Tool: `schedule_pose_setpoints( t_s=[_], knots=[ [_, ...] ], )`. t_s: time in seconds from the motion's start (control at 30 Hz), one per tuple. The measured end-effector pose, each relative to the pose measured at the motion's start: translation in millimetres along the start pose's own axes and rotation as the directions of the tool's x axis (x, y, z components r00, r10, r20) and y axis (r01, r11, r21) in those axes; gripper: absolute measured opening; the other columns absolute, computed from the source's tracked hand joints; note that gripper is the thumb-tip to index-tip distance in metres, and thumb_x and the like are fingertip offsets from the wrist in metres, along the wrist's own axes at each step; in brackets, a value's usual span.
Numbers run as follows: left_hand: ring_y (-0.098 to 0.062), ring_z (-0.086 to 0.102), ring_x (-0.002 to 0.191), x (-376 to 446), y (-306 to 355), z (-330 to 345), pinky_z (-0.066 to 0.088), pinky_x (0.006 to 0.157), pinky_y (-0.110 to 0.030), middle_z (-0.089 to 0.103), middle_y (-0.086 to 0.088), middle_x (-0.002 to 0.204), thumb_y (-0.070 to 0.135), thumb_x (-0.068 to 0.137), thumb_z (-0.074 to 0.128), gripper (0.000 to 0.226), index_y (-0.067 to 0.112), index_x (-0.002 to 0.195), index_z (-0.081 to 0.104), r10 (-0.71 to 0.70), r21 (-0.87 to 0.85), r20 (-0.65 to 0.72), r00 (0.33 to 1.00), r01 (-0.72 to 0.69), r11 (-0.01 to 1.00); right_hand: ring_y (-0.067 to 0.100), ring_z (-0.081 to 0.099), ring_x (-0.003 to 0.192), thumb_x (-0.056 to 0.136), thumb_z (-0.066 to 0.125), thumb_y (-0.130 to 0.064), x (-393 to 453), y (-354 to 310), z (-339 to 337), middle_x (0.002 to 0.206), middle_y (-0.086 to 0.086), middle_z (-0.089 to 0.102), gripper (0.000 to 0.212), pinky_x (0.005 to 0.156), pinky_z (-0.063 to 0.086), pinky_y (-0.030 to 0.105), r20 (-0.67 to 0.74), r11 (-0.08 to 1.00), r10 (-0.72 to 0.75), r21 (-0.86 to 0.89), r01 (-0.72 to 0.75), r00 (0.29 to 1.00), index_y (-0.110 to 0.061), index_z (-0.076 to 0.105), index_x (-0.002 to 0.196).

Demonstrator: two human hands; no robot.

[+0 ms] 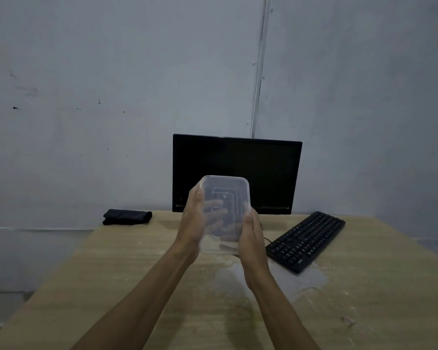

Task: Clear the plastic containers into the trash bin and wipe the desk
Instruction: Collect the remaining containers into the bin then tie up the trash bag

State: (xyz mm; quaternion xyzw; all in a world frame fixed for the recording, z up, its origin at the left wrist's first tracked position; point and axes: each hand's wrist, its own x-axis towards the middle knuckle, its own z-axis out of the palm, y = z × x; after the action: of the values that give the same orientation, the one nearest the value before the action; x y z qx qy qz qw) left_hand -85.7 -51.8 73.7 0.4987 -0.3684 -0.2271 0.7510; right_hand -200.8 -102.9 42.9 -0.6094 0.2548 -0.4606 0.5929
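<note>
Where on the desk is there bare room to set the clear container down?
The desk lies bare on its left half, between the folded dark cloth and the near edge, and at the near right below the keyboard. The back middle is crowded: monitor, keyboard and its cable. Both hands hold the container.

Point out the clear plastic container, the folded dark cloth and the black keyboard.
clear rectangular plastic container (228, 198): head view, on its see-through base, held up between both hands.
folded dark cloth (127, 217): head view, on its middle.
black keyboard (306, 241): head view, on the key field.
</note>
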Motion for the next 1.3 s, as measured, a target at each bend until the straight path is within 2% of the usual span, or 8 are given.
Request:
schedule_pose_setpoints(
  t_s=[0.17, 0.27, 0.5, 0.67, 0.83, 1.03, 1.23, 1.3],
  knots=[
    [-0.017, 0.076, 0.096, -2.9, 2.5, -1.2, 0.065, 0.074, -0.045, 0.068, -0.001, 0.119, 0.048, 0.108, 0.042, 0.029, 0.039, 0.134, 0.048, 0.025, 0.012, -0.033, 0.999, -0.025, 1.000, 0.022, 0.074, 0.101, 0.108, 0.030, -0.059, -4.3, 0.2, -1.4, 0.119, 0.000, 0.073, 0.045, 0.086, 0.064, 0.050, -0.057, 0.998, 0.059, -0.008, -0.060, 0.997, -0.041, 0.057, 0.139],
    [-0.010, 0.074, 0.098, -5.4, 5.6, -6.8, 0.064, 0.069, -0.037, 0.063, 0.013, 0.122, 0.040, 0.109, 0.046, 0.029, 0.036, 0.137, 0.047, 0.091, 0.121, 0.011, 0.996, -0.092, 0.988, 0.024, 0.076, 0.087, 0.109, 0.032, -0.052, 0.8, -8.0, -7.2, 0.106, 0.006, 0.076, 0.044, 0.081, 0.064, 0.048, 0.006, 0.994, 0.100, -0.039, -0.099, 0.995, -0.029, 0.066, 0.124],
    [-0.020, 0.075, 0.099, -11.1, 17.1, -9.9, 0.062, 0.073, -0.036, 0.067, -0.007, 0.122, 0.043, 0.109, 0.040, 0.031, 0.025, 0.132, 0.050, 0.026, 0.100, 0.103, 0.994, -0.036, 0.994, 0.021, 0.074, 0.103, 0.098, 0.025, -0.079, 21.0, -29.6, -4.1, 0.110, 0.003, 0.075, 0.065, 0.093, 0.060, 0.051, -0.033, 0.995, 0.087, -0.048, -0.088, 0.996, -0.033, 0.068, 0.115],
    [-0.018, 0.076, 0.091, -4.0, 26.2, -3.6, 0.061, 0.070, -0.030, 0.072, -0.007, 0.111, 0.051, 0.107, 0.041, 0.039, 0.019, 0.116, 0.061, 0.014, 0.173, 0.043, 0.999, -0.022, 0.985, 0.031, 0.072, 0.094, 0.094, 0.030, -0.072, 15.5, -30.4, 2.5, 0.102, 0.012, 0.072, 0.058, 0.087, 0.059, 0.062, -0.056, 0.995, -0.038, -0.091, 0.033, 0.998, -0.027, 0.065, 0.103],
    [-0.025, 0.074, 0.101, 2.2, 33.0, -4.6, 0.061, 0.073, -0.030, 0.071, -0.011, 0.116, 0.039, 0.109, 0.042, 0.033, 0.018, 0.118, 0.066, 0.022, 0.138, 0.086, 0.996, -0.034, 0.990, 0.037, 0.068, 0.096, 0.092, 0.036, -0.059, 18.3, -38.3, 1.4, 0.104, 0.015, 0.069, 0.047, 0.083, 0.056, 0.067, -0.065, 0.994, -0.083, -0.075, 0.078, 0.994, -0.023, 0.065, 0.100],
    [-0.032, 0.072, 0.105, 4.0, 39.0, -5.4, 0.060, 0.076, -0.032, 0.073, -0.017, 0.116, 0.036, 0.108, 0.046, 0.036, 0.012, 0.120, 0.071, -0.010, 0.030, 0.073, 0.997, 0.007, 1.000, 0.030, 0.073, 0.095, 0.080, 0.032, -0.091, 22.9, -51.8, 3.3, 0.103, 0.013, 0.072, 0.079, 0.090, 0.059, 0.059, -0.013, 0.989, -0.041, -0.142, 0.038, 0.999, -0.023, 0.066, 0.101],
    [-0.023, 0.077, 0.089, 6.9, 48.6, 7.4, 0.061, 0.072, -0.033, 0.078, -0.010, 0.104, 0.053, 0.093, 0.067, 0.043, 0.016, 0.114, 0.071, -0.121, 0.142, 0.059, 0.991, 0.112, 0.983, 0.044, 0.069, 0.095, 0.090, 0.044, -0.079, 28.7, -62.7, 0.4, 0.100, 0.023, 0.068, 0.074, 0.084, 0.058, 0.065, -0.021, 0.983, -0.132, -0.129, 0.128, 0.991, -0.010, 0.066, 0.102],
    [-0.026, 0.078, 0.089, 10.5, 51.8, 7.9, 0.064, 0.081, -0.043, 0.079, -0.010, 0.101, 0.058, 0.083, 0.076, 0.051, 0.014, 0.110, 0.074, -0.130, 0.150, 0.020, 0.991, 0.125, 0.981, 0.046, 0.069, 0.097, 0.090, 0.046, -0.079, 30.3, -63.7, -1.5, 0.101, 0.024, 0.068, 0.074, 0.085, 0.057, 0.066, -0.010, 0.986, -0.136, -0.100, 0.134, 0.991, -0.010, 0.068, 0.103]
  ],
)
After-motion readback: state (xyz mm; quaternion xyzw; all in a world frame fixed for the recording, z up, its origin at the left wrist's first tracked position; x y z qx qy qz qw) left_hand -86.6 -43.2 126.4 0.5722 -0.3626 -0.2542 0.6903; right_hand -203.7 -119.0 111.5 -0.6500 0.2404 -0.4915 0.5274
